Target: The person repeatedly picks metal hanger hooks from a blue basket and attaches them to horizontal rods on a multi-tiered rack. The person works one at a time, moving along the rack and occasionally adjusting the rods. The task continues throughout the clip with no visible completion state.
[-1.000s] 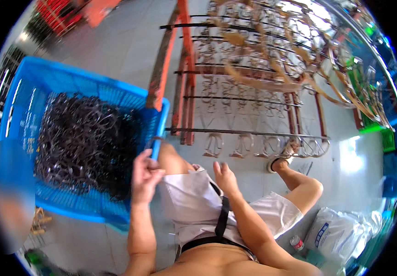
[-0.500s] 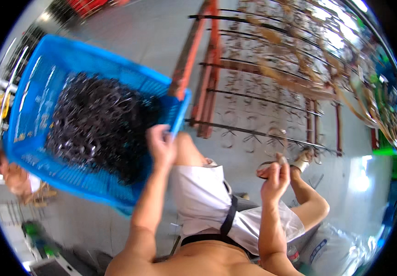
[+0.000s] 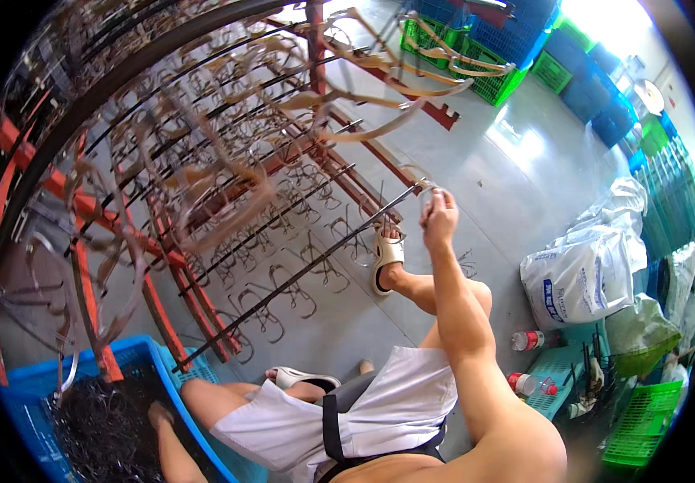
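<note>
Blue plastic crate [image 3: 21, 402], lower left of the head view: I log my left hand [image 3: 158, 416] sunk among the dark wire pieces [image 3: 98, 427] it holds; fingers buried, so I cannot tell their grip. Right hand [image 3: 441, 216] raised, fingers pinched shut on a small wire hook [image 3: 425, 191] at the tip of a black rod [image 3: 299, 274] of the red rack [image 3: 162, 322]. Bare grey floor [image 3: 492, 169] lies open beyond those fingers; white sacks [image 3: 585, 274] stand well apart. Since half a second ago, the left hand has left the crate rim and the right has risen to the rod.
</note>
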Available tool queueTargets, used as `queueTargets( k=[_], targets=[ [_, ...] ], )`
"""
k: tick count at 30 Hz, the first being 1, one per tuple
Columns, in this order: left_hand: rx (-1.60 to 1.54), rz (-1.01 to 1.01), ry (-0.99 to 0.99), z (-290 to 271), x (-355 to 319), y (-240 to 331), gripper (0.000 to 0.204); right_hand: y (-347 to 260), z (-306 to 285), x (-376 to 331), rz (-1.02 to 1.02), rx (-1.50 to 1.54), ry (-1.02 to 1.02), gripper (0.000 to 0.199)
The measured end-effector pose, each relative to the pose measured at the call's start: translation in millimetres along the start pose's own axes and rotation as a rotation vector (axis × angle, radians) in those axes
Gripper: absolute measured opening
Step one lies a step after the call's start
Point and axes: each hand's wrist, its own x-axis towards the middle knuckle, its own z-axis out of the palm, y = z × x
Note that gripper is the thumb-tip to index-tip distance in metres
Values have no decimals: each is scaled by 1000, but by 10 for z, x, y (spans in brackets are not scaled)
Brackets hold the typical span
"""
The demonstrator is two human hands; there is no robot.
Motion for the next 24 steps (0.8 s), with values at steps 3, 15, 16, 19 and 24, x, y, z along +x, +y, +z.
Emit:
queueTargets(
  k=[3, 15, 16, 19, 24],
  targets=[
    [-237, -63, 92, -628, -689, 729, 24, 55, -139, 4, 99, 17, -34, 13],
    [-732, -215, 16, -773, -1143, 650, 8, 143, 168, -148, 231, 63, -151, 20],
    [-715, -189, 31, -779, -1165, 652, 9, 125, 157, -148, 240, 40, -157, 20],
    [-728, -145, 23, -873, -1311, 724, 8, 103, 118, -128, 237, 2, -164, 20],
    [-949, -11, 35, -798, -1399, 544, 3, 143, 222, -229, 188, 53, -113, 19]
  ],
)
